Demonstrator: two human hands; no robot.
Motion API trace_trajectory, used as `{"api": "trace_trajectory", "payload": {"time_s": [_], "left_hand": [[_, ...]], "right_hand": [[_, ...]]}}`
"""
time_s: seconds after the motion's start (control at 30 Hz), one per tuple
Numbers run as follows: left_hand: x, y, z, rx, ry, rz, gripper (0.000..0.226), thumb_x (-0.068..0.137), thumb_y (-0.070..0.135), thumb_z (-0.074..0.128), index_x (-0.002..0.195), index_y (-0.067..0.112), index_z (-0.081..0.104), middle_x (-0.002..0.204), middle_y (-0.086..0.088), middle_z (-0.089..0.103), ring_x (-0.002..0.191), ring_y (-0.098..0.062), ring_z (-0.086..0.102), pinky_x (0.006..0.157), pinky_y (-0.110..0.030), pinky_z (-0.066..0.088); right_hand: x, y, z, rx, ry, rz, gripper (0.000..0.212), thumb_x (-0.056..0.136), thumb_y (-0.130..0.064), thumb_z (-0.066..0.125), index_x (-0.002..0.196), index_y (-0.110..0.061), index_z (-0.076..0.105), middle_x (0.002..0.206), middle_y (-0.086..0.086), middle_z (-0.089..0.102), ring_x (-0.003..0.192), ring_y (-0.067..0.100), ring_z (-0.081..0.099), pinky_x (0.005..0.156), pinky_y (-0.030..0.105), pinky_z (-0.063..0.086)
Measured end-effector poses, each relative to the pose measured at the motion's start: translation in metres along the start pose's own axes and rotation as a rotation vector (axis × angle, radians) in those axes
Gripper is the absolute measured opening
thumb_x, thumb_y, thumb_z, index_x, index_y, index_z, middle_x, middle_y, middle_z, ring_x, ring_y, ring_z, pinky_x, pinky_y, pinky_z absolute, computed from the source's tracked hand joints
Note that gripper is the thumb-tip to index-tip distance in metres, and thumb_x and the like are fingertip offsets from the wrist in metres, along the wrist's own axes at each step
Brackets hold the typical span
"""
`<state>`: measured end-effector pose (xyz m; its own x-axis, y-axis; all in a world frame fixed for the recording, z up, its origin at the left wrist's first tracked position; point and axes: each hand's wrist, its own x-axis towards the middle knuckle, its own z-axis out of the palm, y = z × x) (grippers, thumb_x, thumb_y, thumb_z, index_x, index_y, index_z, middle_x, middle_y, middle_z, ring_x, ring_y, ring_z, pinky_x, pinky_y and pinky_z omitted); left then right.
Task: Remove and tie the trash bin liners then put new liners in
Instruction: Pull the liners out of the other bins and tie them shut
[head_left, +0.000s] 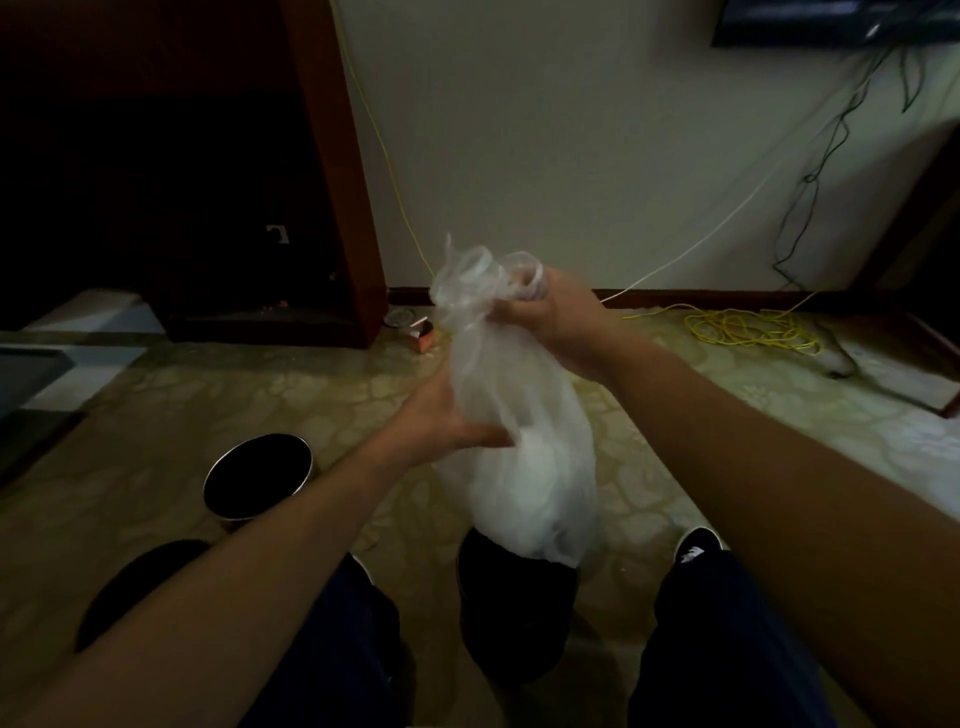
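A full translucent white liner bag (524, 457) hangs above a dark trash bin (514, 613) between my legs; its bottom sits at the bin's mouth. My right hand (545, 317) grips the gathered neck of the bag near the top, with loose plastic bunched above the fist. My left hand (441, 421) holds the bag's left side lower down, thumb across the plastic. A second round bin (258, 475) with a metal rim stands bare and dark inside on the floor to the left.
Patterned floor all round. A dark wooden cabinet (208, 208) stands at the back left, a white wall behind. Coiled yellow cable (748, 330) and black wires lie at the right. A small orange box (423, 335) sits by the cabinet's foot. My shoes flank the bin.
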<state>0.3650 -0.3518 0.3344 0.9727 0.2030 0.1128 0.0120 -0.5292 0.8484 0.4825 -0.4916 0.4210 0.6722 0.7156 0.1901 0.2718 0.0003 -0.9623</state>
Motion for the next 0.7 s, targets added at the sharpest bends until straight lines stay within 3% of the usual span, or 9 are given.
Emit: {"api": "trace_trajectory", "payload": {"time_s": [0.07,0.17,0.27,0.33,0.43,0.5,0.57,0.63,0.7], "left_hand": [[0.008,0.012,0.009,-0.075,0.136,-0.034,0.056,0.072,0.016,0.090,0.119,0.020,0.059,0.101,0.019,0.063,0.086,0.021,0.061,0.065,-0.004,0.048],[0.018,0.016,0.003,-0.204,0.188,-0.050,0.023,0.088,0.011,0.075,0.110,0.010,0.067,0.091,0.011,0.068,0.079,0.007,0.069,0.060,-0.009,0.049],[0.020,0.012,-0.013,-0.292,0.216,-0.089,0.008,0.093,0.021,0.071,0.100,0.021,0.074,0.083,0.004,0.071,0.072,-0.003,0.068,0.063,-0.022,0.051],[0.020,0.008,-0.020,-0.311,0.221,-0.079,0.012,0.095,0.022,0.069,0.086,0.028,0.076,0.075,0.002,0.070,0.071,-0.011,0.066,0.058,-0.028,0.051],[0.021,0.011,-0.021,-0.393,0.210,-0.100,0.015,0.094,0.013,0.067,0.086,0.024,0.073,0.074,0.000,0.069,0.073,-0.018,0.065,0.055,-0.032,0.054],[0.021,0.019,-0.014,-0.443,0.157,-0.129,0.011,0.093,0.009,0.068,0.092,0.019,0.073,0.082,-0.002,0.070,0.084,-0.026,0.064,0.075,-0.047,0.055],[0.019,0.030,-0.003,-0.447,0.124,-0.126,0.016,0.093,0.008,0.068,0.109,0.007,0.069,0.093,-0.009,0.071,0.089,-0.029,0.065,0.086,-0.054,0.052],[0.021,0.040,0.005,-0.401,0.094,-0.091,0.023,0.092,0.006,0.069,0.115,0.004,0.067,0.104,-0.015,0.072,0.093,-0.032,0.070,0.090,-0.052,0.055],[0.022,0.053,0.004,-0.319,0.049,-0.052,0.023,0.090,0.007,0.071,0.114,0.005,0.067,0.107,-0.011,0.073,0.095,-0.026,0.071,0.093,-0.045,0.057]], "right_hand": [[0.000,-0.009,0.001,-0.094,-0.012,-0.043,0.023,0.087,-0.006,0.076,0.107,-0.004,0.065,0.093,0.003,0.072,0.081,0.009,0.071,0.070,0.024,0.056],[-0.005,-0.012,-0.019,-0.232,0.019,-0.067,0.053,0.079,-0.028,0.086,0.122,-0.017,0.057,0.118,-0.001,0.066,0.104,0.010,0.066,0.089,0.029,0.056],[-0.022,0.018,-0.049,-0.207,0.180,-0.007,0.096,0.065,-0.060,0.087,0.143,-0.027,0.044,0.148,-0.001,0.048,0.135,0.015,0.048,0.110,0.038,0.044],[-0.039,0.048,-0.060,-0.160,0.246,0.129,0.125,0.049,-0.078,0.083,0.152,-0.024,0.037,0.156,0.005,0.041,0.142,0.019,0.041,0.113,0.040,0.039],[-0.058,0.085,-0.056,-0.189,0.083,0.289,0.147,0.037,-0.084,0.081,0.158,-0.021,0.026,0.160,0.007,0.037,0.143,0.019,0.039,0.113,0.040,0.038],[-0.059,0.092,-0.045,-0.191,-0.004,0.276,0.133,0.046,-0.072,0.088,0.157,-0.025,0.030,0.154,0.001,0.046,0.136,0.012,0.047,0.113,0.040,0.042],[-0.053,0.089,-0.031,-0.245,-0.056,0.182,0.103,0.056,-0.059,0.093,0.145,-0.032,0.047,0.137,-0.008,0.062,0.122,0.005,0.060,0.104,0.035,0.052],[-0.046,0.083,-0.016,-0.321,-0.069,0.095,0.078,0.063,-0.047,0.094,0.131,-0.037,0.058,0.119,-0.019,0.067,0.108,-0.006,0.062,0.092,0.017,0.052],[-0.042,0.079,-0.004,-0.412,-0.026,0.032,0.066,0.066,-0.040,0.094,0.124,-0.036,0.063,0.105,-0.025,0.064,0.095,-0.015,0.059,0.079,0.005,0.045]]}}
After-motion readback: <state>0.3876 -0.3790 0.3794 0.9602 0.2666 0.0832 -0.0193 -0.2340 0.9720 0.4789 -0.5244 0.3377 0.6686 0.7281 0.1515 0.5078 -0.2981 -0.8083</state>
